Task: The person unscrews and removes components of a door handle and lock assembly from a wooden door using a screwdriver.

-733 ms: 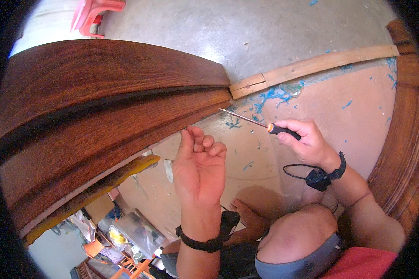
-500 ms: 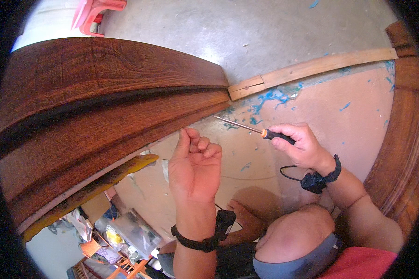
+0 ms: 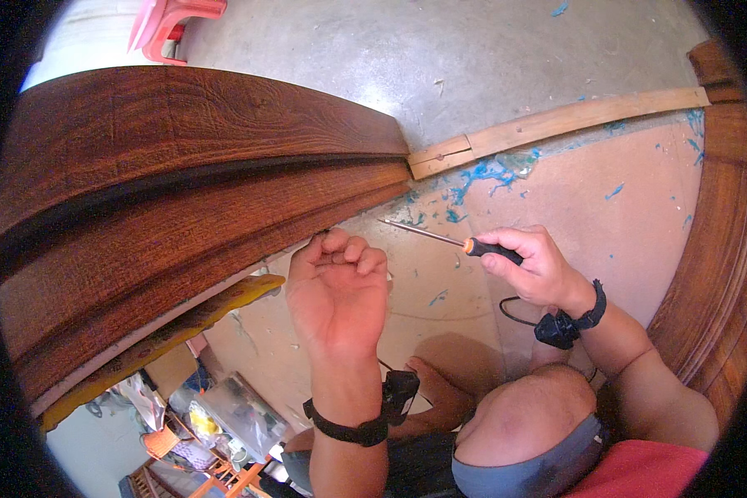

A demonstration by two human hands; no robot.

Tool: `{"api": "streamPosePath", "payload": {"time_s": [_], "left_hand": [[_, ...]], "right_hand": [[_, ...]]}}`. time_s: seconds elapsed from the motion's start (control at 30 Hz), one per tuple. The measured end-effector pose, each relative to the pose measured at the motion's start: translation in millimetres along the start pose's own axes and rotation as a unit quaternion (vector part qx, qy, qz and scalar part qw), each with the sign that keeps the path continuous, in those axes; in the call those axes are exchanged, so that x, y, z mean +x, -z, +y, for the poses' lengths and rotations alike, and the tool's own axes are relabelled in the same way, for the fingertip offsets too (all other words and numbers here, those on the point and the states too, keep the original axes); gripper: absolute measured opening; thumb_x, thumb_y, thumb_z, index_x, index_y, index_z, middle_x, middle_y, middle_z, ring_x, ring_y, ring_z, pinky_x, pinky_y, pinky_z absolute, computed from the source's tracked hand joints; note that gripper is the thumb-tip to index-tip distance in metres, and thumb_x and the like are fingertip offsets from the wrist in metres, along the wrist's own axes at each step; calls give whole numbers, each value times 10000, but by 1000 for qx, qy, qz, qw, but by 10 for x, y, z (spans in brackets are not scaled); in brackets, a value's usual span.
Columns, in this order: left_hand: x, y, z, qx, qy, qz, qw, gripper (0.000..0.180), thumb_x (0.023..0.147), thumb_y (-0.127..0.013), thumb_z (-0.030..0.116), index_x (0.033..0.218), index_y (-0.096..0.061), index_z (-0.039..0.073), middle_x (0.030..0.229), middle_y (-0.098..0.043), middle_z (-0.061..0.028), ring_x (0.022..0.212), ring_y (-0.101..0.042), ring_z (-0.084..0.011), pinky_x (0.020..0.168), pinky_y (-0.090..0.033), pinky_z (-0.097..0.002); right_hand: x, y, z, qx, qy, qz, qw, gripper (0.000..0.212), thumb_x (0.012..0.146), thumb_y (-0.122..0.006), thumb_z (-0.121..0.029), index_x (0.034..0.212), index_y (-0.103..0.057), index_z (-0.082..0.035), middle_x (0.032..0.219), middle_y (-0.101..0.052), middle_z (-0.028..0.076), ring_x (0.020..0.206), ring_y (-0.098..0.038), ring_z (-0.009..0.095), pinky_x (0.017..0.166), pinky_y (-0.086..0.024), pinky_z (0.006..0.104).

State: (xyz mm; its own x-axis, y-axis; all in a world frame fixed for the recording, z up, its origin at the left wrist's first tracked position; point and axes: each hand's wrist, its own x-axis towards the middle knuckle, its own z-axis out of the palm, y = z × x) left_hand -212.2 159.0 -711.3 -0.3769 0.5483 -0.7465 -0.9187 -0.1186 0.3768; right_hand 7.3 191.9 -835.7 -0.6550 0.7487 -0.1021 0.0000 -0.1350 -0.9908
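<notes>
My right hand [image 3: 533, 264] is wrapped round the black-and-orange handle of a screwdriver [image 3: 427, 232]. Its long metal shaft points left and slightly up, and the tip is apart from the wood. Palm up, my left hand [image 3: 338, 286] has its fingers curled in at the lower edge of a dark brown wooden frame [image 3: 249, 195]. The thumb and fingertips come together by that edge; what they hold, if anything, is hidden.
A pale wooden strip [image 3: 573, 120] spans the floor between the brown frame and another brown frame post [image 3: 697, 249] at right. Blue scraps [image 3: 485, 174] litter the floor. A red plastic stool [image 3: 170, 25] stands far left; household clutter [image 3: 224, 423] lies lower left.
My left hand has shifted slightly left, its fingertips curling further in at the frame's edge. The screwdriver's tip has dropped a little, still in my right hand.
</notes>
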Motion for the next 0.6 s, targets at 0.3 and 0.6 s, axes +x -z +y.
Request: {"api": "streamPosePath", "payload": {"time_s": [0.3,0.6], "left_hand": [[-62,81,-154,163,-41,50,984,144,998,-545,199,910,-584,92,835,-613,0,698,-464,-136,628,-371,-293],[-23,113,-37,88,-20,33,995,143,1000,-554,218,946,-601,95,907,-672,-12,689,-465,-131,624,-368,-289]], "right_hand": [[52,-18,-56,-27,17,-9,999,231,915,-667,-130,1091,-674,20,871,-717,150,747,-683,165,666,-517,295],[61,43,-90,-37,15,-8,999,229,900,-678,-124,1074,-667,24,882,-710,157,763,-697,216,683,-525,307]]}}
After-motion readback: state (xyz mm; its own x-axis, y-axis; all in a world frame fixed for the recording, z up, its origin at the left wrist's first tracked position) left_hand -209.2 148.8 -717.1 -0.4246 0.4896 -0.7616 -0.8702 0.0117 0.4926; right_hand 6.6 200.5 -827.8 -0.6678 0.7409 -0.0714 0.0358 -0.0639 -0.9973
